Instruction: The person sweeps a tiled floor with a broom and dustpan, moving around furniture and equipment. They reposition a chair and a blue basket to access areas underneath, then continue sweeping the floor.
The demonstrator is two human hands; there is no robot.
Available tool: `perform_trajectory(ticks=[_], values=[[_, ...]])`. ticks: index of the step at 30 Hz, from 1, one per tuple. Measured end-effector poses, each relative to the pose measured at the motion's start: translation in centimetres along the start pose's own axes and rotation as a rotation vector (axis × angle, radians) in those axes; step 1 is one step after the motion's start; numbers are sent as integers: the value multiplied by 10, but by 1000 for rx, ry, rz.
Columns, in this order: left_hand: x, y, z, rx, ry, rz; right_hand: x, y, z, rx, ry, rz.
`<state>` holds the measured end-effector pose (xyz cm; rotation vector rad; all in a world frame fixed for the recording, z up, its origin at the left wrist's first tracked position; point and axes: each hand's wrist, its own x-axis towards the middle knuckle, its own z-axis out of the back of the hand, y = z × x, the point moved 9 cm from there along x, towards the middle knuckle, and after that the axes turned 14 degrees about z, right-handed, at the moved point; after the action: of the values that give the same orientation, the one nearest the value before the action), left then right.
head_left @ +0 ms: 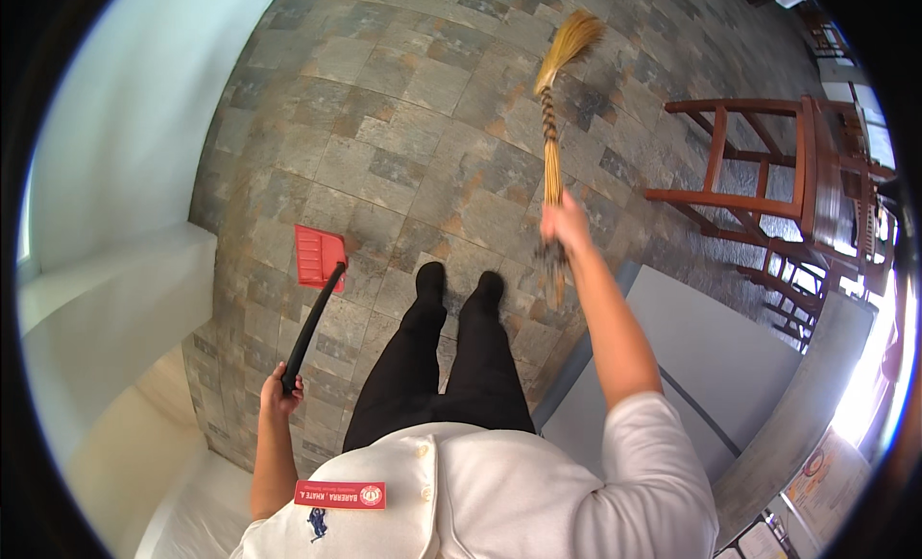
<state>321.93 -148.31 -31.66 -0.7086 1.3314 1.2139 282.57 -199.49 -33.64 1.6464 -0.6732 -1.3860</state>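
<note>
A broom (550, 160) with a bound straw handle is gripped in my right hand (567, 223), its fingers wrapped round the lower handle. The yellow bristles point away from me at the far right of the floor. My left hand (280, 390) is closed round the black handle of a red dustpan (320, 255). The pan is out ahead of that hand, at the left; I cannot tell whether it touches the floor. Dustpan and broom are well apart. My right hand is slightly blurred.
Grey-brown tiles cover the floor (403, 127). Wooden chairs (759, 165) stand at the right. A grey cabinet-like block (711, 338) is beside my right arm. A white wall (144, 108) with a ledge (134, 300) runs along the left. My black shoes (430, 282) are between the tools.
</note>
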Motion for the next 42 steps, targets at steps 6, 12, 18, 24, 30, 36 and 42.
perform_trajectory(ticks=[6,12,18,24,30,36,42], values=[[-50,38,-46,-392,54,-170,-152,-6,-12,393,434,-635],[-133,100,-134,-728,285,-397,-170,-95,-49,232,949,-1061],[-157,162,-166,-791,277,-478,-137,-230,-103,-440,1435,-855],[-127,190,-177,-775,174,-460,-7,-122,66,34,911,-1018],[-100,211,-180,-840,148,-350,118,25,212,-79,366,-812],[-77,223,-156,-874,124,-293,218,63,229,-200,265,-499],[-44,208,-112,-935,120,-245,116,139,171,-503,401,-243]])
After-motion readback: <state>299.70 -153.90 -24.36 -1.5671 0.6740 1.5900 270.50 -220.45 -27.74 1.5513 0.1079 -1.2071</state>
